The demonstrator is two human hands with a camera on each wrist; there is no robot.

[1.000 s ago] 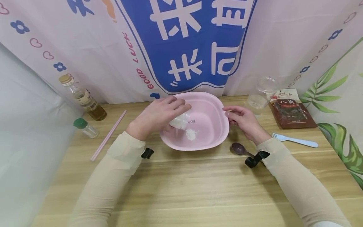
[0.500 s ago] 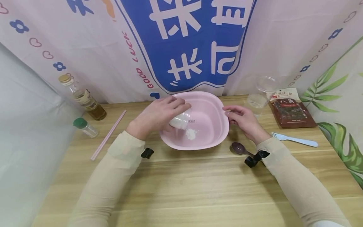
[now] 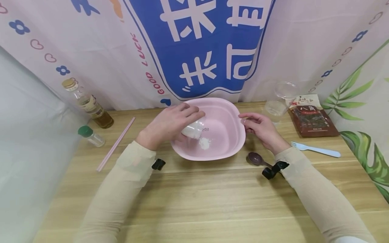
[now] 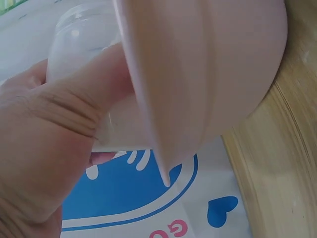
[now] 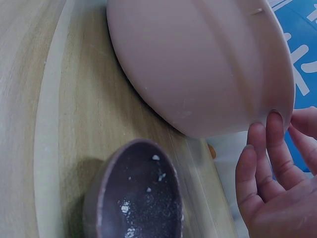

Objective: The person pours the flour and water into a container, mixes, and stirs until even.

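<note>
A pink plastic basin (image 3: 226, 130) stands on the table, with a small heap of white powder (image 3: 205, 143) on its floor. Over the basin's left side my left hand (image 3: 170, 123) grips a clear plastic container (image 3: 197, 129) that is tilted, its lower end toward the heap. White powder shows inside this container. In the left wrist view, the basin's wall (image 4: 213, 74) hides part of the container and the thumb. My right hand (image 3: 261, 130) pinches the basin's right rim; in the right wrist view its fingertips (image 5: 275, 124) press on the outer wall.
By my right wrist lies a dark spoon (image 3: 256, 158) with white grains in it. Farther right are a blue fork (image 3: 319, 150), a brown packet (image 3: 313, 118) and a clear cup (image 3: 275, 109). Pink chopsticks (image 3: 117, 143), a green-capped shaker (image 3: 92, 136) and an oil bottle (image 3: 95, 109) occupy the left.
Both hands keep their places on the container and the basin. Slightly less white shows through the upper part of the container's wall than before.
</note>
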